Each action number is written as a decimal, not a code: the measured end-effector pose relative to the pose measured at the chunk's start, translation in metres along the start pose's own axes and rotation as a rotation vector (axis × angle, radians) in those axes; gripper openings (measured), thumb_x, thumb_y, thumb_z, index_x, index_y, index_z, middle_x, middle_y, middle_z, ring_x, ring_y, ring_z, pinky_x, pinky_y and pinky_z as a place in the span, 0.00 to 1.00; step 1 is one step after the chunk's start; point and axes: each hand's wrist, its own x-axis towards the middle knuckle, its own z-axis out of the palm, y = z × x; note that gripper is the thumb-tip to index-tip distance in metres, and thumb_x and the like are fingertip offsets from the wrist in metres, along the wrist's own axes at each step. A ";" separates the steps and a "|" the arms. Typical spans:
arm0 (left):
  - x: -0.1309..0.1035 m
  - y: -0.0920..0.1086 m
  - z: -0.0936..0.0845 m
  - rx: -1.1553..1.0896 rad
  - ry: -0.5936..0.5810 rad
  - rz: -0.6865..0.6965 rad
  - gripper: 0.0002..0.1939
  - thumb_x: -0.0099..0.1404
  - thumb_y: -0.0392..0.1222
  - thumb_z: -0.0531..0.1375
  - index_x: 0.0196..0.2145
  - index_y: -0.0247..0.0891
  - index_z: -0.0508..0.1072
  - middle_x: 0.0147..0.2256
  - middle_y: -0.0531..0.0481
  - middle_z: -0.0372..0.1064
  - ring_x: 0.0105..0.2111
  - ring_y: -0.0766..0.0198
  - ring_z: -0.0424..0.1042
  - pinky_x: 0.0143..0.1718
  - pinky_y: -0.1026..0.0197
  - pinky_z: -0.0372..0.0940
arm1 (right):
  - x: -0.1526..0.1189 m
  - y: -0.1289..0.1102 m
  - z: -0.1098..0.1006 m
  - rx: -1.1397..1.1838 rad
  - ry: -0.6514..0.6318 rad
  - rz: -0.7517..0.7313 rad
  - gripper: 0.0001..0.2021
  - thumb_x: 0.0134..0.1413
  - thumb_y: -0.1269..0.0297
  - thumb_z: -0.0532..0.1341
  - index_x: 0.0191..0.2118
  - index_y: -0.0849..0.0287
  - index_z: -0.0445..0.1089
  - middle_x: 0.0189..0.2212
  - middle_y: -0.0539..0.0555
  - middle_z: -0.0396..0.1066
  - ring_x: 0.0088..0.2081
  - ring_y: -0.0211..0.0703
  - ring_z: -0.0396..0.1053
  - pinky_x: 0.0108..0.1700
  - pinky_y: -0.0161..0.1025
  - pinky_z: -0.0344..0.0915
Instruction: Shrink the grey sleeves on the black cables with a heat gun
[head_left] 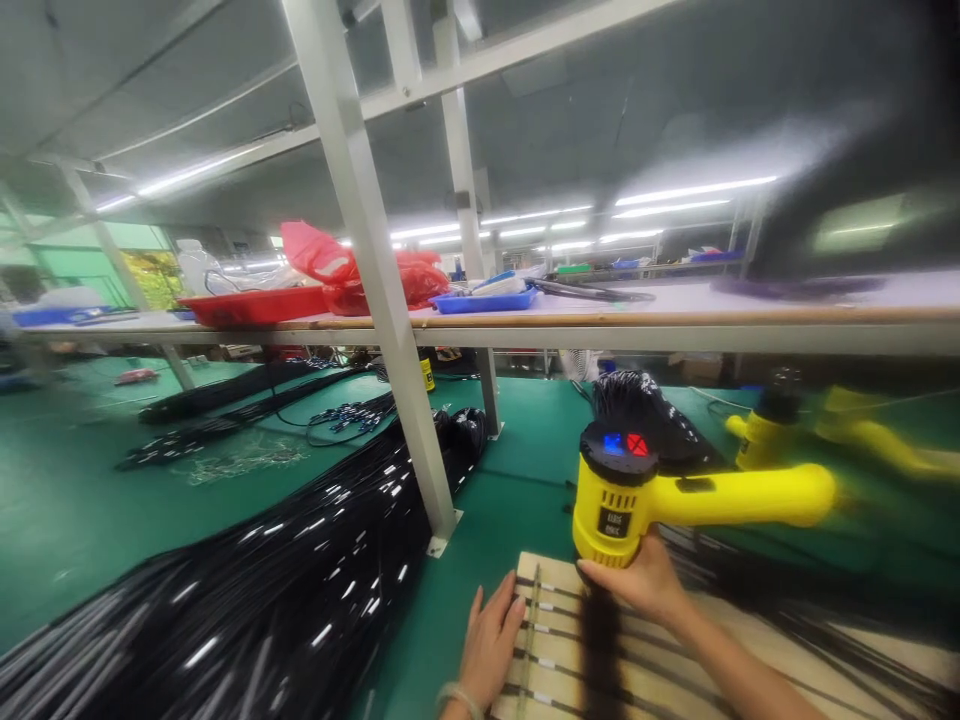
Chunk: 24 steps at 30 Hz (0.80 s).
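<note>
A yellow heat gun (pixel 611 500) with a black top and a blue and a red mark stands nozzle down over a pale wooden board (pixel 559 572). My right hand (pixel 645 580) is wrapped round its lower body, beside the handle that points right. Several thin black cables (pixel 551 632) with short white sections lie in rows across the board, partly hidden by the dark nozzle. At the board's left edge rests my left hand (pixel 491 635), fingers stretched out, touching the edge near the cable ends and holding nothing.
Bundles of black cables (pixel 300 560) cover the green table (pixel 517 480) on the left. A metal post (pixel 375 260) rises left of the board. The shelf (pixel 600 335) above holds a red tray (pixel 255 305) and a blue tray (pixel 484 301). Another yellow tool (pixel 761 435) stands behind at right.
</note>
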 end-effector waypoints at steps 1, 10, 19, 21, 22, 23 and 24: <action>0.000 0.000 0.000 0.002 0.003 0.000 0.29 0.63 0.56 0.41 0.57 0.40 0.54 0.57 0.50 0.53 0.57 0.61 0.52 0.61 0.47 0.35 | 0.000 0.000 0.000 -0.001 0.006 0.000 0.18 0.31 0.60 0.66 0.33 0.61 0.71 0.33 0.59 0.75 0.36 0.55 0.72 0.40 0.53 0.69; -0.001 -0.001 0.001 0.007 0.011 0.004 0.27 0.63 0.55 0.41 0.56 0.43 0.55 0.57 0.51 0.53 0.57 0.62 0.53 0.61 0.47 0.36 | -0.001 0.006 0.004 0.007 -0.004 -0.009 0.16 0.31 0.60 0.65 0.32 0.60 0.71 0.31 0.58 0.76 0.35 0.54 0.73 0.39 0.51 0.70; -0.001 -0.002 0.000 -0.008 0.019 0.017 0.27 0.63 0.56 0.41 0.56 0.43 0.55 0.57 0.51 0.54 0.57 0.61 0.53 0.61 0.46 0.36 | 0.000 0.004 0.006 0.007 -0.023 -0.004 0.16 0.32 0.60 0.65 0.33 0.60 0.71 0.32 0.58 0.76 0.36 0.54 0.72 0.41 0.53 0.69; -0.001 -0.001 0.000 -0.001 0.011 0.009 0.27 0.64 0.55 0.41 0.56 0.43 0.55 0.57 0.51 0.53 0.57 0.62 0.52 0.61 0.46 0.36 | 0.000 0.003 0.005 0.020 -0.035 -0.001 0.16 0.33 0.60 0.65 0.33 0.61 0.71 0.32 0.58 0.76 0.35 0.54 0.73 0.40 0.53 0.69; -0.001 0.000 0.000 0.002 0.008 0.005 0.27 0.64 0.55 0.40 0.56 0.42 0.55 0.57 0.50 0.53 0.57 0.62 0.52 0.61 0.46 0.36 | 0.000 0.003 0.005 0.021 -0.035 0.000 0.16 0.33 0.61 0.65 0.33 0.61 0.72 0.32 0.59 0.76 0.34 0.54 0.73 0.40 0.53 0.69; -0.001 0.000 0.000 0.003 0.007 0.003 0.27 0.64 0.55 0.40 0.56 0.42 0.55 0.57 0.50 0.53 0.57 0.62 0.52 0.61 0.46 0.36 | 0.000 0.003 0.005 0.016 -0.039 0.002 0.16 0.33 0.61 0.65 0.33 0.61 0.72 0.32 0.59 0.76 0.34 0.54 0.73 0.40 0.53 0.69; -0.001 0.000 0.000 0.001 0.008 0.002 0.27 0.63 0.56 0.40 0.56 0.41 0.55 0.57 0.50 0.53 0.57 0.61 0.52 0.61 0.46 0.36 | 0.000 0.003 0.005 0.010 -0.049 0.006 0.16 0.33 0.60 0.65 0.34 0.61 0.72 0.33 0.59 0.76 0.35 0.54 0.73 0.40 0.53 0.69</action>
